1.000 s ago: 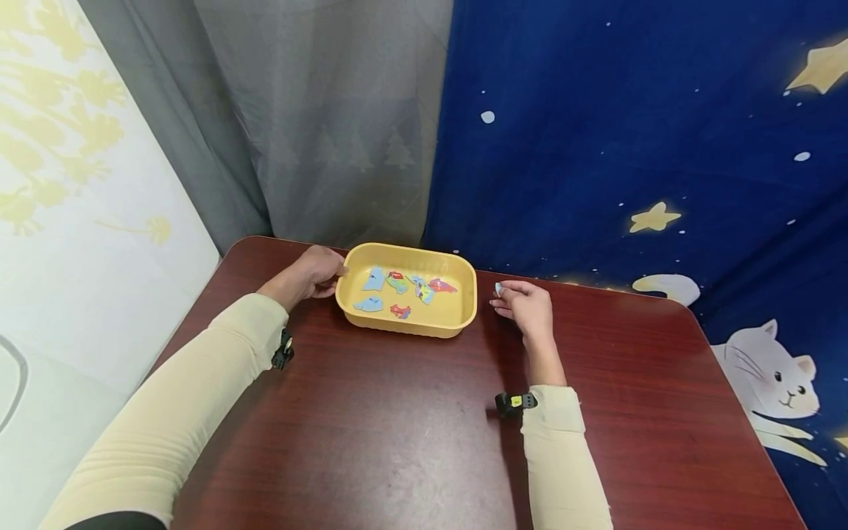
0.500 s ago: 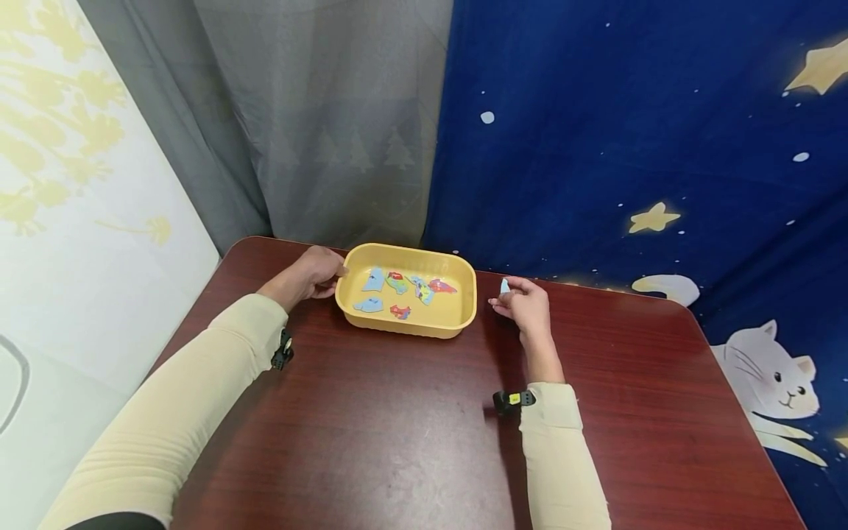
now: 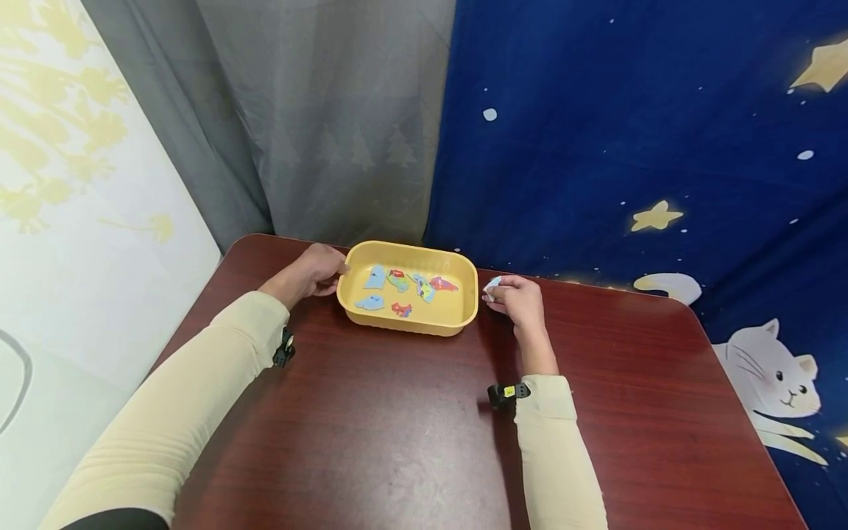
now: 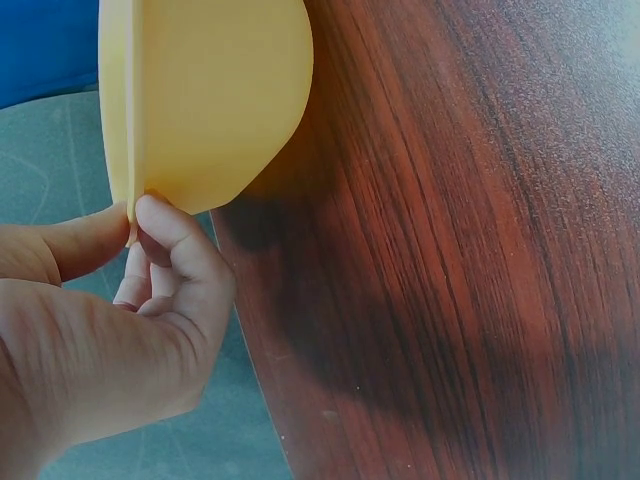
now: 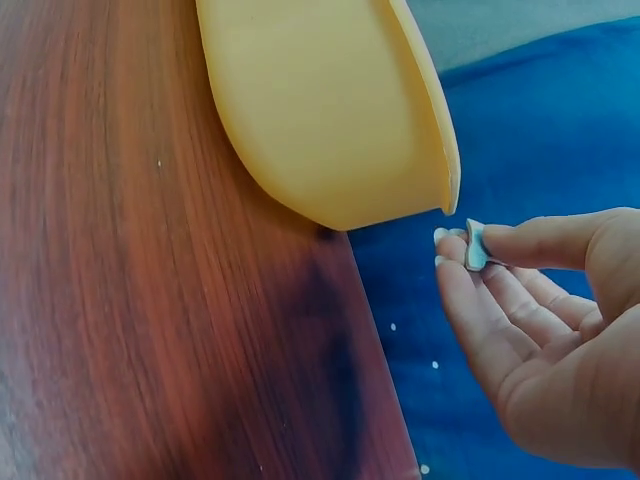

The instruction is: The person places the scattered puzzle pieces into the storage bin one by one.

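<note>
My left hand (image 3: 319,269) pinches the left rim of a yellow plastic tub (image 3: 407,322) between thumb and fingers; the left wrist view shows the thumb on one side of the rim (image 4: 131,130) and the fingertips on the other. Just outside the tub's right end, my right hand (image 3: 521,300) holds a small light-blue puzzle piece (image 5: 477,247) between thumb and fingers. Inside the tub lie several flat, irregular pieces: light-blue ones (image 3: 375,277), a green-and-red one (image 3: 397,280), a multicoloured one (image 3: 424,289) and red ones (image 3: 401,310).
The tub stands near the far edge of a dark red-brown wooden table (image 3: 397,427). Behind it hang a grey curtain (image 3: 338,147) and a blue one (image 3: 563,147) with stars and a white cat. A pale panel (image 3: 79,258) rises on the left.
My right hand has shifted slightly left, closer to the tub's right rim, and the light-blue piece has turned between its fingers. The left hand and the tub look unmoved.
</note>
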Demonstrator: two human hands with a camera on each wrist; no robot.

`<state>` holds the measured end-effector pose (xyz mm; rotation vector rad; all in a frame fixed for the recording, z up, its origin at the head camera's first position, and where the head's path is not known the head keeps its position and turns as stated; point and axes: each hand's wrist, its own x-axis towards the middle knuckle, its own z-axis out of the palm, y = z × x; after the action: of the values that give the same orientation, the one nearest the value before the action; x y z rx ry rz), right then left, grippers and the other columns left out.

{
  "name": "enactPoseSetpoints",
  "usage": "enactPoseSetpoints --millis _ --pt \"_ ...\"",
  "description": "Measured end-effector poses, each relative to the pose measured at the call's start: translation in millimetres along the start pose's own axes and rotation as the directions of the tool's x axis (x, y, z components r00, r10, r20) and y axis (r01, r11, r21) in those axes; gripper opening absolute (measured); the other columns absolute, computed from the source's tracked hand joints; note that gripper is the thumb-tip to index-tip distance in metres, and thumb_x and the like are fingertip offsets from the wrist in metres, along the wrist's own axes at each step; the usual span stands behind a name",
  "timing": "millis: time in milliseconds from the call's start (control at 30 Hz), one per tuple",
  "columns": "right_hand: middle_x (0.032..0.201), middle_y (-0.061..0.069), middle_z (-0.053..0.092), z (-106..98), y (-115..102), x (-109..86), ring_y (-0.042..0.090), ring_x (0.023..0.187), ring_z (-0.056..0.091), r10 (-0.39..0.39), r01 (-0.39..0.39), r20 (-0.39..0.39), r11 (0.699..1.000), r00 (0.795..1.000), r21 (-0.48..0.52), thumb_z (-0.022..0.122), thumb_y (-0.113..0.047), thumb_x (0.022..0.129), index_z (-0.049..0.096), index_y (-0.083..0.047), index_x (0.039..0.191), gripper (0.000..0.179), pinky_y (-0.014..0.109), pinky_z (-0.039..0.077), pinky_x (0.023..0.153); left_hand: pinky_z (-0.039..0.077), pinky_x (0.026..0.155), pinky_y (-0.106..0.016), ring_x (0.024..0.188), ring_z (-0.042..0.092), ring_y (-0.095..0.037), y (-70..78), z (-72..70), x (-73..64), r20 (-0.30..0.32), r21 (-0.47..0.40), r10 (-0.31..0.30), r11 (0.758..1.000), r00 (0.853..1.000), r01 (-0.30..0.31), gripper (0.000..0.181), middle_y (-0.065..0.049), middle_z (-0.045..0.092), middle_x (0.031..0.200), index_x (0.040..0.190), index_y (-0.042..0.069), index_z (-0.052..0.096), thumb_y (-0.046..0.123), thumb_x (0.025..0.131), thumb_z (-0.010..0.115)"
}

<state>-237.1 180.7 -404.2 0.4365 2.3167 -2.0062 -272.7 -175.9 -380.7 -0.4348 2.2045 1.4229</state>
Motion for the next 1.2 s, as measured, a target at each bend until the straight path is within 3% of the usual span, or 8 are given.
enactPoseSetpoints --millis 333,567,767,1067,1200 --pt "0.092 0.011 0.067 13 -3 3.9 0.014 0.075 0.065 0.007 -0.006 0.019 0.997 1.0 -0.079 0.062 0.006 0.084 0.064 0.007 0.113 0.028 0.035 0.059 0.077 0.051 0.056 -0.021 0.056 0.052 -0.01 0.2 0.1 1.9 -0.005 0.004 -0.007 1.0 1.0 0.007 0.033 -0.006 0.056 0.087 0.13 0.003 0.049 0.013 0.099 0.052" --pt "0.093 0.018 0.066 15 -9 4.0 0.016 0.071 0.067 -0.04 0.04 -0.049 0.999 0.998 -0.016 0.057 0.007 0.086 0.063 0.009 0.116 0.031 0.036 0.058 0.078 0.052 0.056 -0.021 0.056 0.052 -0.01 1.0 0.6 0.9 -0.013 0.013 -0.013 1.0 1.0 0.013 0.031 -0.006 0.055 0.087 0.129 0.003 0.05 0.013 0.099 0.052" --pt "0.09 0.015 0.063 19 -13 1.3 0.019 0.073 0.066 -0.095 0.094 -0.069 0.995 0.993 -0.013 0.058 0.01 0.083 0.064 0.004 0.12 0.038 0.043 0.057 0.082 0.052 0.056 -0.022 0.056 0.052 -0.01 0.9 1.1 1.2 -0.013 0.006 -0.012 1.0 1.0 0.012 0.031 -0.006 0.056 0.085 0.128 0.003 0.05 0.013 0.099 0.053" --pt "0.098 0.012 0.072 28 -20 -0.5 0.019 0.08 0.066 -0.137 0.121 -0.059 0.968 0.989 -0.222 0.061 0.001 0.082 0.071 -0.009 0.114 0.035 0.036 0.059 0.076 0.052 0.056 -0.021 0.056 0.052 -0.01 0.3 0.5 0.6 -0.013 0.004 -0.015 1.0 1.0 0.015 0.032 -0.006 0.056 0.084 0.129 0.003 0.05 0.013 0.099 0.052" --pt "0.1 0.015 0.072 29 -23 -1.6 0.02 0.083 0.067 -0.134 0.128 -0.021 0.973 0.991 -0.194 0.059 0.003 0.083 0.07 -0.006 0.115 0.035 0.035 0.059 0.075 0.052 0.056 -0.021 0.056 0.052 -0.01 1.2 0.7 -0.1 -0.012 0.005 -0.013 1.0 1.0 0.013 0.032 -0.005 0.056 0.083 0.129 0.003 0.05 0.013 0.099 0.052"
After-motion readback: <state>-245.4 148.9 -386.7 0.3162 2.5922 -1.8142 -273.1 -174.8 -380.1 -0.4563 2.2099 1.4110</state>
